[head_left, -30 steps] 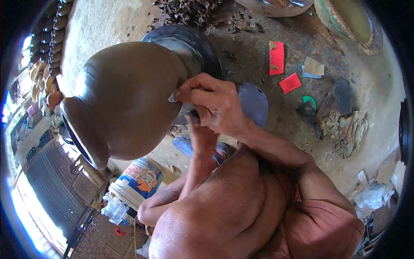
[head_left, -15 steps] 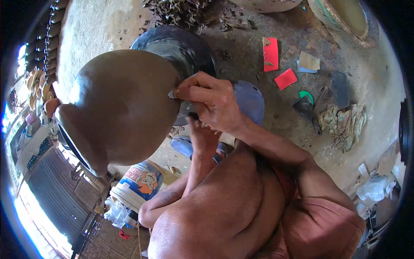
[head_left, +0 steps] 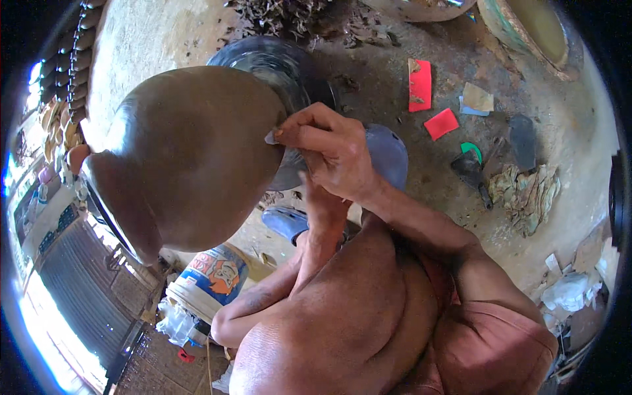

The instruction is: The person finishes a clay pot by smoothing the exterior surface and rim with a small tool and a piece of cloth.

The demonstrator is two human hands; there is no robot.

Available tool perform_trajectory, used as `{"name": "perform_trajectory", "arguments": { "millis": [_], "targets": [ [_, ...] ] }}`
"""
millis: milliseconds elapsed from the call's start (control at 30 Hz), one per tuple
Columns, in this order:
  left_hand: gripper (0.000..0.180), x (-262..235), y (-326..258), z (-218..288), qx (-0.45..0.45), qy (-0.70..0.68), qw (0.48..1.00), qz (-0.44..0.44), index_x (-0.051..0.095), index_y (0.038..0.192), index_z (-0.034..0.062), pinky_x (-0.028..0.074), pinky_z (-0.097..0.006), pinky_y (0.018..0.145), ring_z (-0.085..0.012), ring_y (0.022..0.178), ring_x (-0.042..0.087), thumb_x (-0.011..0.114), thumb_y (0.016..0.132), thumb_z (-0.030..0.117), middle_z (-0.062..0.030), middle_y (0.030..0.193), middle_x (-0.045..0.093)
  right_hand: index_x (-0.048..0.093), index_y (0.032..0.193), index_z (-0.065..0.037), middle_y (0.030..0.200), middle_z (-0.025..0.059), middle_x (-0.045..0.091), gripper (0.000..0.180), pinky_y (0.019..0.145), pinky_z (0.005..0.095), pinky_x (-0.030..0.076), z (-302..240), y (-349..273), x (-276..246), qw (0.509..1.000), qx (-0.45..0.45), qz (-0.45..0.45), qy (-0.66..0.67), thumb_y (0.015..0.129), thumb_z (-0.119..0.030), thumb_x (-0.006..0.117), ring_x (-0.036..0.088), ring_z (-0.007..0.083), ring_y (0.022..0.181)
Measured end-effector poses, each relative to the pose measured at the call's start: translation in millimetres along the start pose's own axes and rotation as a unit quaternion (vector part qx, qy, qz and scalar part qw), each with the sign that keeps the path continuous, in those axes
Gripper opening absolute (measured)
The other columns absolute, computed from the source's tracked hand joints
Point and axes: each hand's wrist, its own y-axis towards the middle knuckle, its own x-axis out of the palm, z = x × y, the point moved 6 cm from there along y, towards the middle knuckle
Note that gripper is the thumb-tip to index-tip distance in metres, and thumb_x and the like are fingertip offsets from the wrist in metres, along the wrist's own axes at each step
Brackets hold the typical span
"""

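Note:
A large brown clay pot (head_left: 197, 151) with a flared rim (head_left: 125, 210) fills the left of the view, its mouth toward the lower left. It rests by its base on a dark round turntable (head_left: 260, 56). Near the base, my right hand (head_left: 336, 155) pinches a small, thin grey scraper (head_left: 270, 137) against the pot's wall. Under it my left hand (head_left: 324, 209) is close to the turntable, one fingertip pointing up. The other fingers of that hand are hidden, so its grip does not show.
Red pieces (head_left: 420, 85), a dark slab (head_left: 522, 141) and a crumpled cloth (head_left: 526, 194) lie on the floor to the right. Dark scraps (head_left: 276, 14) are at the top, beside a basin (head_left: 526, 33). A printed bucket (head_left: 214, 273) stands below the pot.
My left hand has moved a little right and down, further under my right hand. The right hand has shifted slightly right, its scraper still at the pot's wall. The whole view has shifted slightly.

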Motion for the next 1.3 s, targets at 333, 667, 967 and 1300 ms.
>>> {"name": "perform_trajectory", "arguments": {
  "millis": [333,667,967,1300],
  "targets": [
    [0.080,-115.1,57.1,125.2,0.206,0.156,0.949,0.181,0.043,0.155,0.0115,0.042,-0.055,0.112,-0.0377,0.141,0.047,0.045,0.098,0.068,-0.0132,0.158,0.046,0.076,0.101,-0.008,0.093,0.0111,0.068,0.040,0.072,0.0386,0.059,6.7,-1.0,13.5,1.000,-0.001,-0.008,0.012,0.068,0.013,0.066,0.072,0.0304,0.084],
    [0.069,-92.2,27.4,133.3,0.083,0.231,0.955,0.166,0.047,0.152,0.0134,0.055,-0.057,0.091,-0.0361,0.116,0.065,0.046,0.101,0.060,-0.0145,0.138,0.062,0.074,0.097,-0.001,0.097,0.0135,0.070,0.036,0.073,0.0358,0.060,16.7,1.6,-0.4,1.000,0.005,-0.010,0.003,0.070,0.019,0.062,0.073,0.0279,0.087],
    [0.094,-61.0,10.6,39.5,0.140,0.153,0.965,0.157,0.038,0.158,0.0144,0.030,-0.054,0.122,-0.0341,0.149,0.035,0.034,0.094,0.084,-0.0136,0.164,0.034,0.075,0.097,-0.004,0.096,0.0109,0.071,0.038,0.070,0.0345,0.060,16.6,-2.2,0.2,1.000,0.000,-0.006,-0.014,0.070,0.020,0.062,0.073,0.0271,0.085],
    [0.085,-51.0,51.8,143.6,0.133,0.332,0.932,0.059,0.044,0.154,0.0148,0.037,-0.055,0.118,-0.0336,0.142,0.046,0.041,0.097,0.078,-0.0122,0.155,0.048,0.075,0.099,-0.009,0.096,0.0101,0.069,0.037,0.073,0.0409,0.059,18.6,-6.7,3.8,1.000,0.011,-0.014,-0.014,0.067,0.010,0.069,0.072,0.0339,0.086]
  ]
}}
